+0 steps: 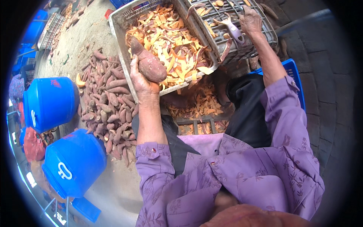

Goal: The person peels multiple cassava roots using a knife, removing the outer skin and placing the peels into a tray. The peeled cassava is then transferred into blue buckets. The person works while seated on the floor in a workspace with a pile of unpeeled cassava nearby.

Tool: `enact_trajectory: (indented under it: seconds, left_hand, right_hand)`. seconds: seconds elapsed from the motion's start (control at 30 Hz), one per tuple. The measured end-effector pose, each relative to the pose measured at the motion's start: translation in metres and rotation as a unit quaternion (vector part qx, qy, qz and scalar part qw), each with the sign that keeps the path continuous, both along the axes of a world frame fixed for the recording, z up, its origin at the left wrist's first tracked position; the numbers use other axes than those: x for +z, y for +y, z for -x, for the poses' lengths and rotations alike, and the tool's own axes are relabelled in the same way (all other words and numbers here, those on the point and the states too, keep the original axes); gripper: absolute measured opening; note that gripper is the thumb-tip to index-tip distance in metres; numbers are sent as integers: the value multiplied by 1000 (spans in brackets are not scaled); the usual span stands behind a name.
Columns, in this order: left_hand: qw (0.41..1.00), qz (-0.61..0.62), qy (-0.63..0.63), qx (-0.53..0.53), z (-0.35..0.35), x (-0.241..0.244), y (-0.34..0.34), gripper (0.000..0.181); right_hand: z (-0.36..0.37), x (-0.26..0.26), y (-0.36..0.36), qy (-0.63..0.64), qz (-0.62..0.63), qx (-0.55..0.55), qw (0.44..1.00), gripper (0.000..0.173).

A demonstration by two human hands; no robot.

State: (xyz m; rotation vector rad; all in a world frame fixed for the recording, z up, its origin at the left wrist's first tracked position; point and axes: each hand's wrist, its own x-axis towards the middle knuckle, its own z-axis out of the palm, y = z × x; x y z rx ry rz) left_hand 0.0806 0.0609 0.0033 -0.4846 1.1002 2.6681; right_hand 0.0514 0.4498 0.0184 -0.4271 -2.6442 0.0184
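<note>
My left hand point(145, 82) grips a large unpeeled sweet potato point(149, 63) over the near left side of a plastic crate point(122, 55) filled with orange and purple-red peelings point(170, 42). On the right, my right hand point(251, 20) is closed around something small and grey at the fingertips, above an upturned slatted crate point(246, 48); the fingers hide most of it. A Y-shaped peeler with a lilac handle point(234, 32) lies on that crate, left of my right hand, among scattered peel strips.
A heap of sweet potatoes point(113, 105) lies on the floor at left, beside two blue plastic barrels point(52, 103). More peelings point(202, 105) lie between my legs, around a dark grid. A blue crate point(292, 68) stands by my right leg. Another pale crate point(52, 31) is at upper left.
</note>
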Motion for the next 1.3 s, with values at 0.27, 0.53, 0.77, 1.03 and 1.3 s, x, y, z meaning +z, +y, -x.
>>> enact_trajectory:
  seconds: [0.27,0.53,0.77,1.03,1.3]
  left_hand:
    - [999,-35,-21,-7,-1,-4,-3,35]
    - [998,-55,10,3,2,-13,0,43]
    - [998,-52,15,32,7,-17,3,44]
    - [994,-107,-25,-13,1,4,6,46]
    - [978,-179,-70,76,6,2,1,42]
  right_hand:
    - [-12,-9,-12,49,-127,19,990,31]
    - [-30,-19,-61,-146,-5,59,988,42]
    - [-16,-28,-43,-93,66,19,993,36]
    - [-11,-11,-30,-35,-62,-22,997,30]
    - [-1,-11,-6,-30,-63,14,997,30]
